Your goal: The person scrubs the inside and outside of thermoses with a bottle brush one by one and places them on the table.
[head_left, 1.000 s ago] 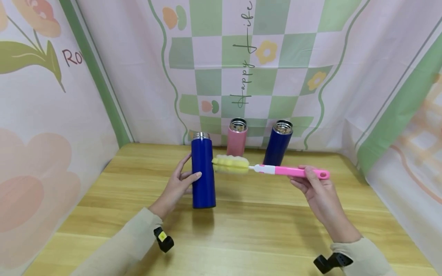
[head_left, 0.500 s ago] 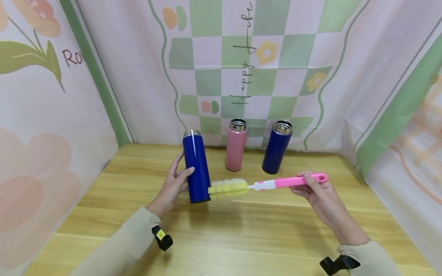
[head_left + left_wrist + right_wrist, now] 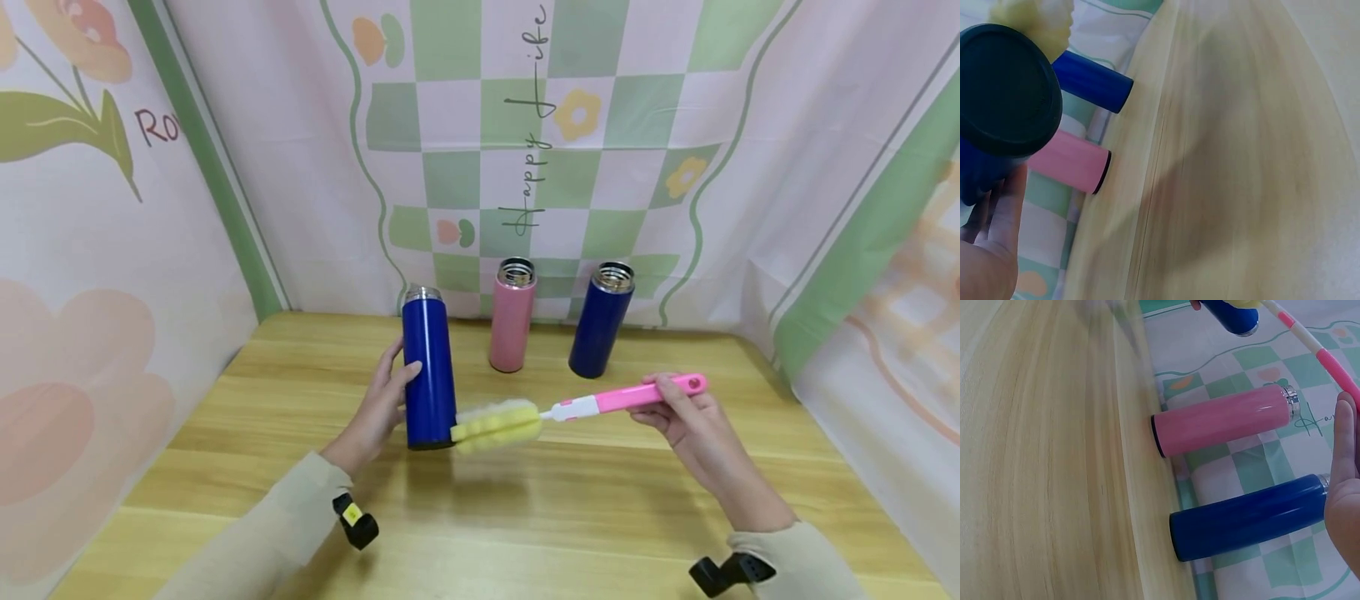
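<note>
Checked cloth (image 3: 512, 179) behind, and the left hand (image 3: 378, 408) grips a near-upright blue bottle (image 3: 429, 375) just left of centre, right hand (image 3: 693, 429) holding a brush (image 3: 577, 407) crosswise, tip (image 3: 467, 434) beside the bottle's base (image 3: 431, 445).

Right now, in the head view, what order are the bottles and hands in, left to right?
Left hand → held blue bottle → pink bottle → standing blue bottle → right hand.

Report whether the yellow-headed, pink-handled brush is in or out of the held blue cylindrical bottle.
Out: the brush has its yellow head visible low beside the held blue bottle, away from its silvery mouth.
</note>
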The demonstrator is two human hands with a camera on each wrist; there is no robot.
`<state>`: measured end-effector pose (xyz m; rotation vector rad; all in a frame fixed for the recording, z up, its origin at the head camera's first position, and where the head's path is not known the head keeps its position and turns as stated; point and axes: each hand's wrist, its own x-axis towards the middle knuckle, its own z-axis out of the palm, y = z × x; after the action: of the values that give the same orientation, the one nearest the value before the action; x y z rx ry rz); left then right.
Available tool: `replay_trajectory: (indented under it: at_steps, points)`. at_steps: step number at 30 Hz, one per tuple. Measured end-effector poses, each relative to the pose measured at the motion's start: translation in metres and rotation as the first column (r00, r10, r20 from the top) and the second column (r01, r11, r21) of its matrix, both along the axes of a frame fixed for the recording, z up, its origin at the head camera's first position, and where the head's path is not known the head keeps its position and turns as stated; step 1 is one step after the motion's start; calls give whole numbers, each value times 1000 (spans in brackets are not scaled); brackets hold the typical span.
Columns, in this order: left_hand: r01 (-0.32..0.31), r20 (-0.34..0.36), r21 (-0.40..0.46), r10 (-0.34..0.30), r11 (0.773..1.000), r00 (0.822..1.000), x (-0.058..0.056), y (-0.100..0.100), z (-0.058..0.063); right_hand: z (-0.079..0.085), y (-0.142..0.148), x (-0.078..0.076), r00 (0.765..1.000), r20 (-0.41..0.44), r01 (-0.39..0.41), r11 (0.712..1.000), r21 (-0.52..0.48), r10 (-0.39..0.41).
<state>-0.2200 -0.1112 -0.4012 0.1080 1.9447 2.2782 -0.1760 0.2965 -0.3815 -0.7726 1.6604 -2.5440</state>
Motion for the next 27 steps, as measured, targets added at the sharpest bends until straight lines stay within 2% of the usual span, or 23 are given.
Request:
replay_trajectory:
  at_steps: [11, 18, 27]
  points:
    - [37, 16, 7, -38, 999, 999, 2, 2, -5, 1, -4, -1, 999, -4, 51, 998, 33, -50]
    - [13, 7, -52, -12, 999, 1000, 3, 3, -4, 4, -7, -1, 997, -4, 76, 997, 33, -76]
    - [15, -38, -108, -19, 994, 999, 4, 5, -5, 6, -11, -4, 992, -12, 129, 992, -5, -129]
